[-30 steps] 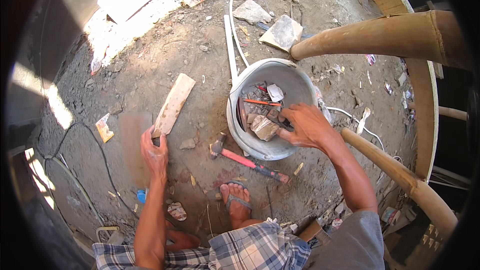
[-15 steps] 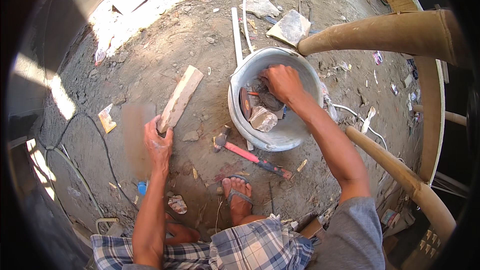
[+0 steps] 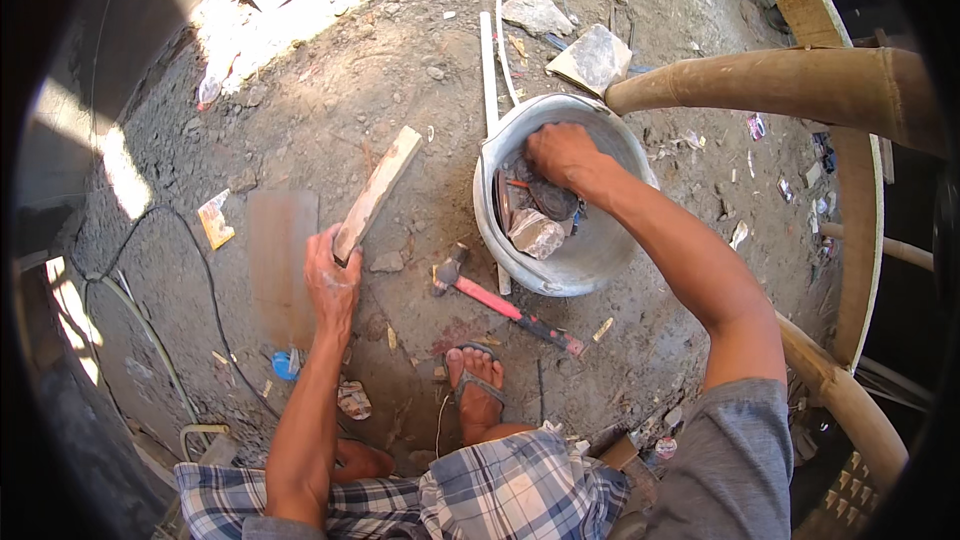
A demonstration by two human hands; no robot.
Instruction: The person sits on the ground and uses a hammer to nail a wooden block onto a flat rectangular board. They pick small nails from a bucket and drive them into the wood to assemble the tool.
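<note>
Wooden strip, left of the frame's centre, is pinched at its lower end by the fingers of the left hand, seemingly leaving the right hand free to reach inside the grey bucket; its fingers' state cannot be told.

Left grip around wood strip

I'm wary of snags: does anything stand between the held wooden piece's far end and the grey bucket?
Nothing visible: only dirt lies between that end of the wooden piece in the left hand and the grey bucket. The hammer lies off that line.
</note>
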